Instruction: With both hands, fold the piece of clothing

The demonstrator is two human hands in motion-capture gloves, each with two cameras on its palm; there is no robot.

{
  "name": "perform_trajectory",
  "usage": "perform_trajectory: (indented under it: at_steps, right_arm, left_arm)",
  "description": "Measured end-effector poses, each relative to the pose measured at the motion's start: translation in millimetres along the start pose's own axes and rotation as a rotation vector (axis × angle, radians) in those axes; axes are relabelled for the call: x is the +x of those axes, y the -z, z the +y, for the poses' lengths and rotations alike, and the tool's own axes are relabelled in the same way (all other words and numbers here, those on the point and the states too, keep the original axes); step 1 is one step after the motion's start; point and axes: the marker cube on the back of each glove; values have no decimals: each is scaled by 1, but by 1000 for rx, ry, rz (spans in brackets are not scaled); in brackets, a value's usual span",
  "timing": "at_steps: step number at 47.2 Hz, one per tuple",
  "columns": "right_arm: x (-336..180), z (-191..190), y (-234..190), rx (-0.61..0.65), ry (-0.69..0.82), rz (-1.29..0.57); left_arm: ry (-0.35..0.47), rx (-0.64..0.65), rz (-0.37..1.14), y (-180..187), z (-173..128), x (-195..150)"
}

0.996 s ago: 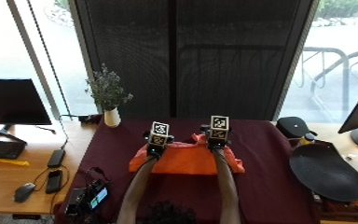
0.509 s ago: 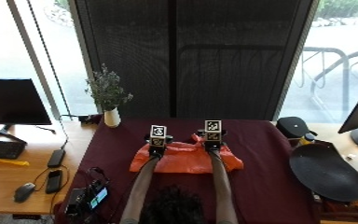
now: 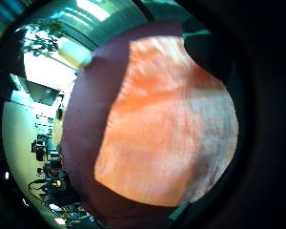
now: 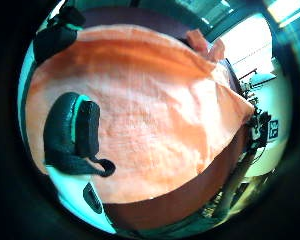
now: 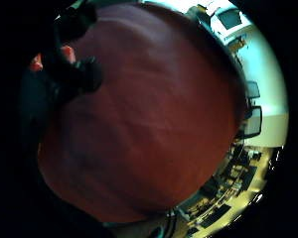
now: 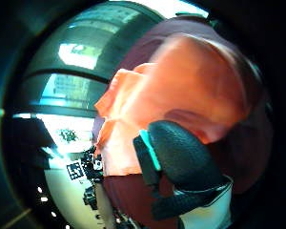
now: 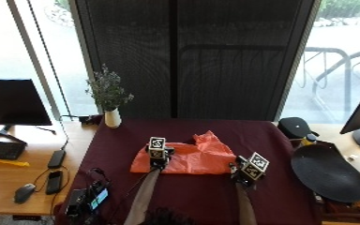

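Observation:
An orange garment [image 7: 195,157] lies spread on the dark red tablecloth [image 7: 261,140], with a crumpled flap sticking up at its far edge. My left hand [image 7: 159,157] rests on the garment's left part; in the left thumb side view its thumb [image 4: 72,132] lies flat against the cloth [image 4: 155,115]. My right hand [image 7: 245,172] sits at the garment's near right corner. Its thumb [image 6: 181,157] lies over the bunched cloth [image 6: 181,90], and its curled fingers [image 5: 69,69] show a bit of orange between them.
A white vase with a plant [image 7: 111,117] stands at the table's far left corner. A black device with cables [image 7: 89,199] sits at the near left edge. A black round chair seat [image 7: 326,173] and a black pouch [image 7: 295,126] are at the right.
Both hands were side by side at the garment's far edge. Now the left has come back onto its left part and the right has swung out to its near right corner.

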Motion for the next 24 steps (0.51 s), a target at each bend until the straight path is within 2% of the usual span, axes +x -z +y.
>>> perform_trajectory:
  at_steps: [6,9,11,17,21,24]
  right_arm:
    - [31,-14,-3,70,-125,72]
    - [33,-16,-5,73,-163,110]
    - [26,-22,-7,109,-156,90]
    - [-10,-29,-6,200,-14,-94]
    - [-47,-17,0,194,106,-340]
    - [-68,-15,11,264,136,-419]
  left_arm:
    - [-38,-143,133,-29,7,16]
    - [-31,-173,148,-32,7,15]
    - [-32,-251,176,-33,15,15]
    - [-43,-342,182,-33,23,16]
    - [-46,-362,185,-26,19,15]
    - [-51,-371,194,-13,13,11]
